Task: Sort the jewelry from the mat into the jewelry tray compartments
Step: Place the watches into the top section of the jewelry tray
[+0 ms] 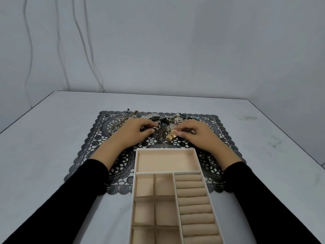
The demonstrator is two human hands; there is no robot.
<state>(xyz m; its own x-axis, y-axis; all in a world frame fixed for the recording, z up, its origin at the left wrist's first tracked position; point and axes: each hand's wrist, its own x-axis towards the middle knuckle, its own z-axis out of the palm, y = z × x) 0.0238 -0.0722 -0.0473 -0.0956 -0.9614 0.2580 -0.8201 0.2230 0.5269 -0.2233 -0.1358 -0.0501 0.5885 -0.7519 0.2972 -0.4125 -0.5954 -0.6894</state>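
— Starting at the left: what is the left hand (135, 132) doing?

— It is reaching in from the near side over the black lace mat (91, 152), which is lying on the grey table (52, 138). Its fingers are curling inward. Thumb and forefinger are pinching a small metal piece (155, 128) at the left side of the jewelry pile (163, 123).

— Where is the jewelry pile lying?

— It is lying across the far half of the mat, running from loose rings at the far left to beaded pieces at the far right. A gold watch (171, 136) is lying at the near edge of the pile, between the two hands.

— How is the jewelry tray (198, 161) sitting?

— It is sitting just near of the pile, at centre, with its far end overlapping the mat. A wide compartment is taking up the far end. Small square compartments are lining the near left, and ring rolls (191, 192) are filling the near right.

— And the right hand (195, 135)?

— It is resting over the right side of the pile, fingers curling downward, thumb tip touching the gold watch. Whether it is pinching anything cannot be told.
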